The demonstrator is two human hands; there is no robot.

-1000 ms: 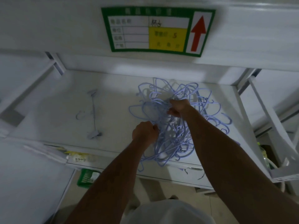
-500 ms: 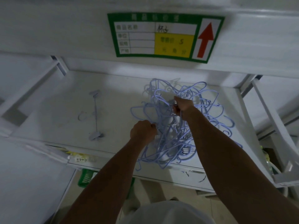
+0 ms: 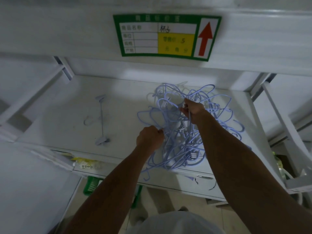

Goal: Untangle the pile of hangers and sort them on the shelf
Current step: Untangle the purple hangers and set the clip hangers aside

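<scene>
A tangled pile of light-blue wire hangers point(image 3: 217, 114) lies on the right half of the white shelf point(image 3: 70, 119), some hooks hanging over the front edge. My left hand point(image 3: 149, 137) grips hanger wires at the pile's near left side. My right hand point(image 3: 193, 109) pinches hanger wires higher up in the middle of the pile. One pale clip hanger point(image 3: 101, 121) lies by itself on the left part of the shelf.
A green-framed label with a red arrow point(image 3: 167, 37) is fixed to the shelf board above. White frame posts point(image 3: 276, 119) stand at the right and left. A green crate point(image 3: 92, 184) and yellow packaging point(image 3: 86, 163) sit below the shelf.
My right hand has moved a little further back and up in the pile, pulling wires. My left hand keeps its grip at the near left side.
</scene>
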